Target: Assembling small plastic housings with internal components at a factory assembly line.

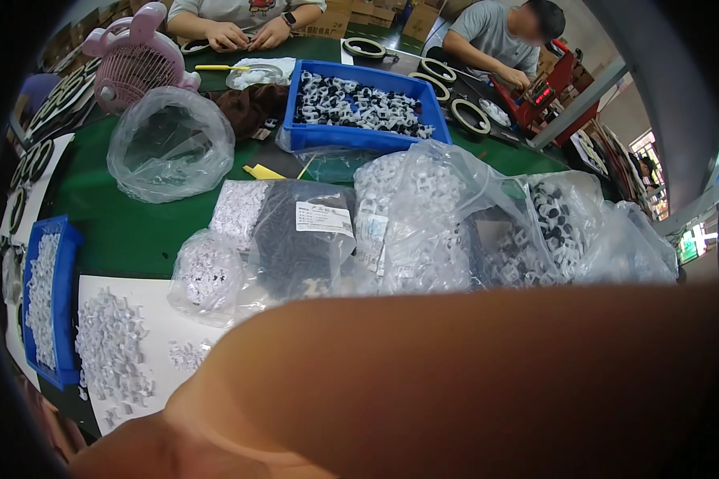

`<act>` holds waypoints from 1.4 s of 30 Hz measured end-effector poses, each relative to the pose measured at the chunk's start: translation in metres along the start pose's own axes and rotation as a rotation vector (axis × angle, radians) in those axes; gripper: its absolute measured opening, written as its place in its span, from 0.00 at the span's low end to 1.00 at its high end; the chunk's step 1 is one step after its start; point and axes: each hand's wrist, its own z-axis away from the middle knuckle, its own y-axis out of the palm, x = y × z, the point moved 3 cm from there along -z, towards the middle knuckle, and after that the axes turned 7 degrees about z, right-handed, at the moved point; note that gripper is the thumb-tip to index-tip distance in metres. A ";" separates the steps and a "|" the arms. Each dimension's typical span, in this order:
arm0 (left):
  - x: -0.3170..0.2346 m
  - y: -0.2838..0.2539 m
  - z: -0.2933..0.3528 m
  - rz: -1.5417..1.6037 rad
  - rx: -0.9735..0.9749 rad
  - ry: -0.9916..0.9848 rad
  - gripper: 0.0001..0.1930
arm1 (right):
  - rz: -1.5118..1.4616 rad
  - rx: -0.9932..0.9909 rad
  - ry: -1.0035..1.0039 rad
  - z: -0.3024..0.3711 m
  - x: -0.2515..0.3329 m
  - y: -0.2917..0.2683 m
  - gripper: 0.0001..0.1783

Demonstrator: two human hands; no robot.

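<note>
My right forearm (471, 367) crosses very close in front from the right edge. At the lower left, my right hand (160, 443) shows only in part, and its fingers are out of the picture. What it holds, if anything, cannot be made out. Beyond it lies a white sheet (168, 311) with a heap of small white plastic parts (112, 343) and a smaller cluster of tiny white pieces (188, 354). My left hand is out of view.
Left stands a blue bin (70, 303) of white parts. Filled clear bags (415, 215) line the middle. Behind them are a blue bin (367, 144) of black and white parts, an open plastic bag (172, 152) and a pink fan (136, 68). Two people work across the green table (104, 247).
</note>
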 end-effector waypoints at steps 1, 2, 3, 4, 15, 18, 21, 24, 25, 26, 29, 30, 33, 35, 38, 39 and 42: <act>0.001 0.001 0.000 -0.002 0.001 0.002 0.31 | -0.001 0.001 0.004 0.001 0.001 0.000 0.20; 0.001 0.002 0.000 -0.004 0.002 0.004 0.31 | -0.002 0.003 0.009 0.003 0.001 0.000 0.20; 0.002 0.003 0.001 -0.005 0.003 0.005 0.31 | -0.001 0.002 0.011 0.004 0.001 0.000 0.20; 0.002 0.003 0.001 -0.007 0.003 0.007 0.31 | -0.002 -0.001 0.007 0.004 0.002 0.000 0.20; -0.002 0.005 0.002 -0.019 -0.002 0.031 0.31 | 0.002 -0.051 -0.032 -0.005 0.005 -0.002 0.19; -0.003 0.002 0.003 -0.018 0.000 0.031 0.31 | 0.011 -0.040 -0.012 -0.004 0.003 0.001 0.19; -0.004 0.002 0.006 -0.022 0.000 0.038 0.31 | -0.002 -0.018 0.006 -0.001 0.001 0.004 0.19; -0.004 0.002 0.007 -0.033 -0.003 0.053 0.31 | 0.018 -0.016 -0.008 0.000 -0.001 0.003 0.20; -0.004 0.002 0.008 -0.036 -0.005 0.056 0.31 | 0.014 -0.018 -0.007 0.001 0.000 0.003 0.20; -0.004 0.002 0.009 -0.040 -0.007 0.059 0.31 | 0.009 -0.019 -0.006 0.002 0.001 0.004 0.20; -0.005 0.003 0.011 -0.052 -0.013 0.070 0.31 | -0.003 -0.014 -0.006 0.002 0.002 0.003 0.20; -0.006 0.004 0.012 -0.056 -0.014 0.073 0.31 | -0.005 -0.015 -0.008 0.003 0.001 0.003 0.20; -0.006 0.005 0.012 -0.064 -0.020 0.085 0.31 | -0.001 0.006 0.010 0.005 0.000 0.002 0.20; -0.006 0.004 0.012 -0.066 -0.025 0.089 0.31 | 0.002 0.002 0.014 0.005 0.000 0.002 0.20; -0.005 0.005 0.011 -0.071 -0.029 0.089 0.31 | -0.018 -0.007 0.014 0.004 0.001 0.002 0.20; -0.005 0.006 0.010 -0.073 -0.029 0.088 0.31 | -0.020 -0.009 0.016 0.003 0.002 0.002 0.20; -0.004 0.006 0.008 -0.083 -0.035 0.090 0.31 | -0.005 -0.007 0.000 0.000 0.001 0.001 0.20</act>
